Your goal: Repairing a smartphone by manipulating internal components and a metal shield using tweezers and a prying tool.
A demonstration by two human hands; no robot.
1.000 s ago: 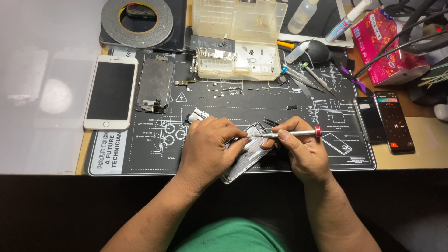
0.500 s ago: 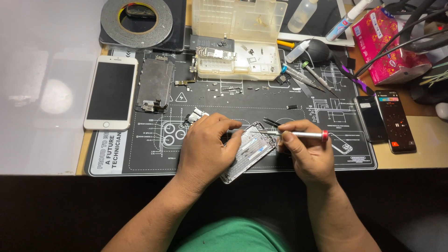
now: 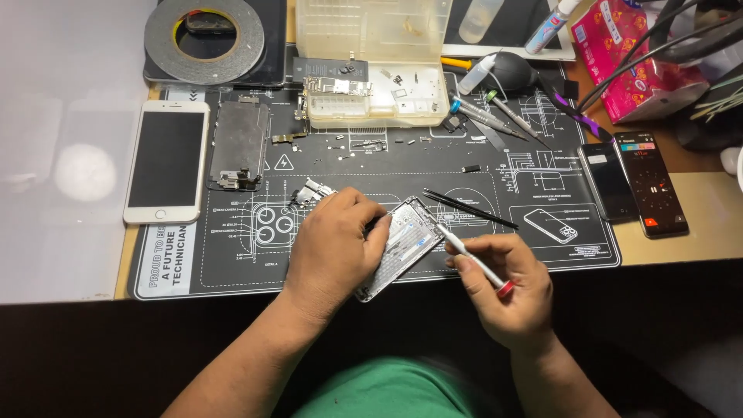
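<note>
My left hand [image 3: 334, 249] grips the opened phone housing [image 3: 402, 246], fingers closed around its left edge, holding it tilted at the near edge of the black repair mat [image 3: 387, 166]. My right hand [image 3: 507, 290] is closed on a slim screwdriver [image 3: 474, 258] with a red end cap; the tip meets the upper right corner of the housing.

Positions relative to the housing:
- Black tweezers [image 3: 468, 209] lie on the mat just beyond it, to the right.
- A small loose metal part [image 3: 313, 191] rests just beyond my left hand.
- A detached display assembly [image 3: 238, 145] lies farther away to the left, with a white phone [image 3: 166, 161] beside it, screen up, off the mat edge on the bench [image 3: 696, 224].
- A clear plastic parts box [image 3: 375, 66] stands open at the far side of the mat, a circuit board [image 3: 338, 85] resting in its tray.
- A roll of black tape [image 3: 203, 31] sits at the far left.
- Two dark phones [image 3: 635, 182] lie well to the right on the bench.
- A red patterned packet [image 3: 635, 58] sits at the far right.
- Spare drivers [image 3: 495, 116] and a black air blower [image 3: 507, 71] lie right of the parts box.
</note>
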